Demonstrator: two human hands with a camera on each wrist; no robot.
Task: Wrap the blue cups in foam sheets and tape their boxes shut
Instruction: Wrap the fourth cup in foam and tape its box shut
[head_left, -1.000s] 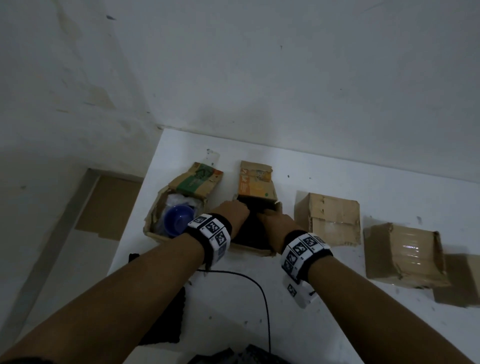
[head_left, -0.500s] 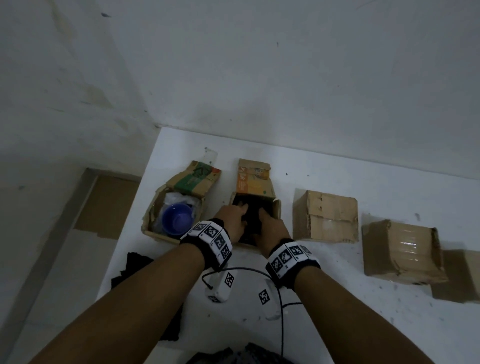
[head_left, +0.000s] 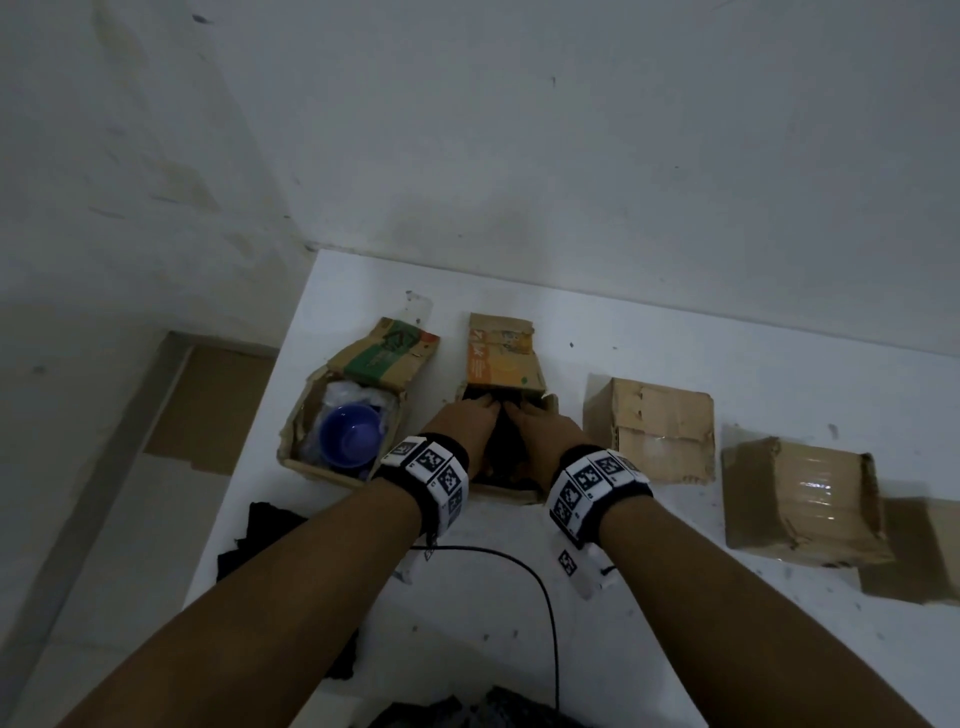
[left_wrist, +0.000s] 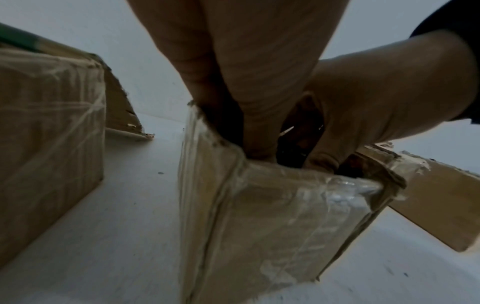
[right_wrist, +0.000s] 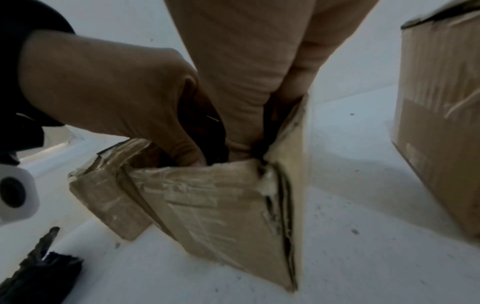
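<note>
Both hands now reach deeper into the open tape-glossed cardboard box (head_left: 511, 488); left hand (head_left: 462, 423) and right hand (head_left: 540, 428) grips are hidden. Beside it, a round blue cup (head_left: 349, 441) sits in crinkled wrap inside a neighbouring box (head_left: 311, 415) on the white table (head_left: 675, 649).

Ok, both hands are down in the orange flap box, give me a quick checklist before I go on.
1. Both hands inside the orange-flap box: ok, left hand and right hand reach in.
2. Contents seated: cannot tell, interior dark.
3. Far flap open: ok, standing up.
4. Blue cup in the green-flap box, wrapped: not ok, cup exposed.
5. Closed boxes beside: ok, clear of the hands.
6. Tape within reach: cannot tell.
</note>
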